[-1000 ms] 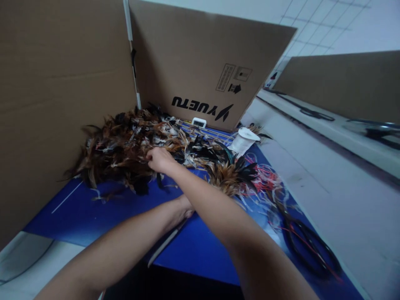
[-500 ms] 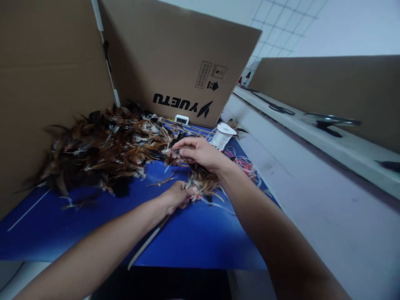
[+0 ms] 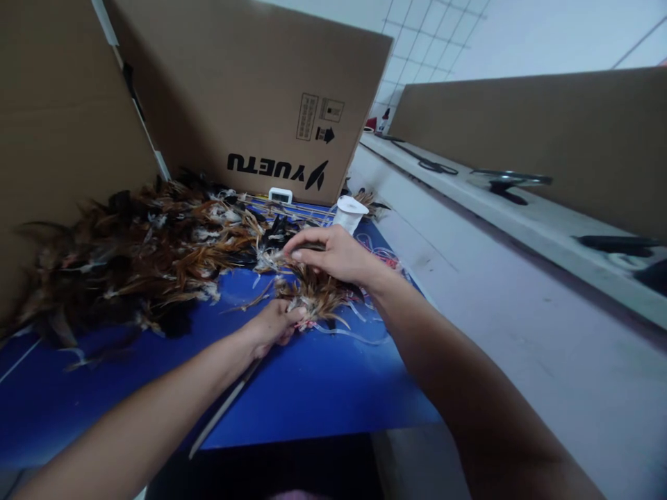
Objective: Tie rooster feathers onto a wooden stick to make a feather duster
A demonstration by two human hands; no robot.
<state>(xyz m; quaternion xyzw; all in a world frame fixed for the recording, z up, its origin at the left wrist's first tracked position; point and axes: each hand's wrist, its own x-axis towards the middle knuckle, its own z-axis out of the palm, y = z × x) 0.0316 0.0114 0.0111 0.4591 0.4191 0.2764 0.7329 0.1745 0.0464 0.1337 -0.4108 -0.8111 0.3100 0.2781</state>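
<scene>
My left hand point(image 3: 274, 324) is closed around a thin pale stick point(image 3: 224, 414), whose lower end slants towards the table's front edge. At its upper end, beside my thumb, brown feathers point(image 3: 320, 300) fan out in a bundle, with red and clear string at their base. Just above the bundle, my right hand point(image 3: 338, 257) has thumb and fingers pinched together on a small feather, mostly hidden by the fingers. Close to those fingertips lies a pale, fluffy feather base point(image 3: 268, 260). A large heap of brown and black feathers point(image 3: 130, 257) spreads over the left side.
Cardboard panels point(image 3: 250, 90) stand behind and left of the blue table point(image 3: 313, 396). A white spool point(image 3: 350, 215) and a small white device point(image 3: 280, 195) are at the back. Tangled red and clear string point(image 3: 385, 258) lies behind my right wrist. On the right ledge point(image 3: 448, 191) rest dark tools.
The view has swung to the right. My right hand has drawn slightly away from the feather heap, towards the bundle. My left hand keeps its hold on the stick.
</scene>
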